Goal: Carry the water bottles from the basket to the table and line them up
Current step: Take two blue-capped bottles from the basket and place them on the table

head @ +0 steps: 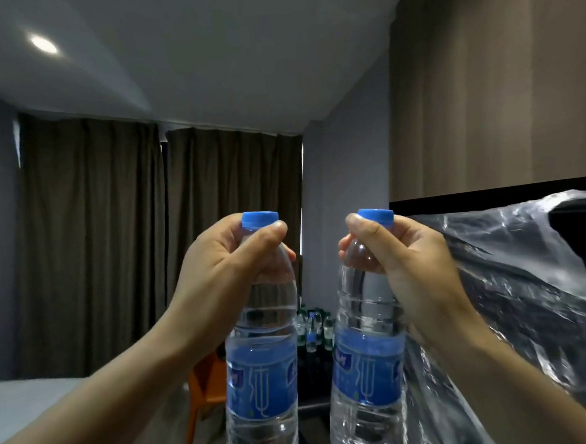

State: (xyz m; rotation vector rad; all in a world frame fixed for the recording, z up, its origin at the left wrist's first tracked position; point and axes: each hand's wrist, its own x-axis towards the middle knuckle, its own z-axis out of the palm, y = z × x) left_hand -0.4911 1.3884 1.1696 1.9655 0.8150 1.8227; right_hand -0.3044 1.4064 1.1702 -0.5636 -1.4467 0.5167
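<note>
I hold two clear water bottles upright in front of me, each with a blue cap and a blue label. My left hand (228, 260) grips the neck of the left bottle (261, 378) just under its cap. My right hand (407, 266) grips the neck of the right bottle (367, 371) the same way. Both bottles hang side by side at chest height, a small gap between them. Far behind, between them, several more bottles (313, 327) stand on a dark table (311, 399). The basket is not in view.
An orange chair (205, 385) stands beside the dark table. Crinkled clear plastic sheeting (515, 294) covers a dark screen on the right. Brown curtains (114, 232) hang at the back, and a pale bed surface (28, 406) lies at the lower left.
</note>
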